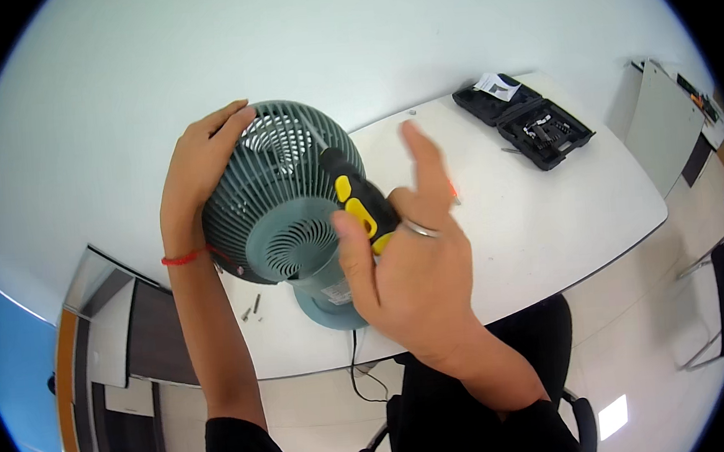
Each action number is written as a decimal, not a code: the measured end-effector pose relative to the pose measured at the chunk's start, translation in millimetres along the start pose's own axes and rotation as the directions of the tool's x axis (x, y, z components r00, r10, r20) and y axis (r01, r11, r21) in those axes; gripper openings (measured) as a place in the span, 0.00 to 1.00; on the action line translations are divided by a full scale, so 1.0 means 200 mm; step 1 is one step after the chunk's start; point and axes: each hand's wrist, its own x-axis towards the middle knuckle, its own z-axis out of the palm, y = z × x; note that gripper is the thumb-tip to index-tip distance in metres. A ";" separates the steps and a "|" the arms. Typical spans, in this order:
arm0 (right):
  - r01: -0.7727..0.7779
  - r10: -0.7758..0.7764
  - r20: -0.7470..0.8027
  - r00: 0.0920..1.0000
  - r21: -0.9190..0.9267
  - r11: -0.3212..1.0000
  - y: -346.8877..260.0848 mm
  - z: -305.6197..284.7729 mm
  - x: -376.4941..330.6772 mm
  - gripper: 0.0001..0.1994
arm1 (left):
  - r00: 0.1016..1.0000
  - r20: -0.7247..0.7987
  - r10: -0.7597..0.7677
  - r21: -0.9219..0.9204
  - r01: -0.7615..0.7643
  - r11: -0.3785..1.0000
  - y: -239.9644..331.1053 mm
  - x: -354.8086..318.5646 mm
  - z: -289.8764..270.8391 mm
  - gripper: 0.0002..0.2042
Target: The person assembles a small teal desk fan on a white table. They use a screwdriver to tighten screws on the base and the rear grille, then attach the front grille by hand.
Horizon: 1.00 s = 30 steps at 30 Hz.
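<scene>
Both hands work at the centre of the frame: the right hand (407, 273), wearing a ring, grips a black-and-yellow plastic-handled screwdriver (360, 199) between thumb and palm, with the index and middle fingers lifted loose and blurred above it, while the left hand (202, 157), a red thread bracelet (184, 257) at its wrist, lies open and flat against the upper left rim of a small grey-green plastic desk fan (280, 194), fingers curved over the grille. That fan stands on its round base on the white rounded tabletop (538, 222), just left of centre, its back grille turned toward the camera and its body tilted upward; the screwdriver's shaft passes in through the grille bars at the upper right of the fan. A black power cord (357, 369) hangs from the base over the near edge of the tabletop. Just left of the base, at the lower left of the tabletop, a few small dark screws (253, 306) lie loose. Farther off, toward the upper right of the frame, an open black plastic tool case (531, 122) holding bits rests on the tabletop, with a white paper leaflet (497, 86) lying on its far half. Beyond the tabletop, at the far right, a white cabinet (665, 121) stands against the pale wall.
</scene>
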 end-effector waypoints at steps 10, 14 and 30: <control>0.133 -0.136 -0.064 0.989 -0.044 0.990 -0.03 0.02 -0.02 0.38 | 0.998 0.067 -0.018 -0.042 0.021 0.999 0.03 -0.02 -0.03 0.25; 0.332 -0.389 -0.205 0.898 -0.263 0.906 0.01 0.11 -0.03 0.27 | 0.994 0.107 0.008 -0.085 0.001 0.996 0.07 -0.03 -0.03 0.22; 0.748 -0.752 -0.085 0.653 0.224 0.625 0.02 0.18 0.03 0.07 | 0.972 0.179 0.154 -0.111 -0.135 0.985 0.03 -0.05 -0.09 0.24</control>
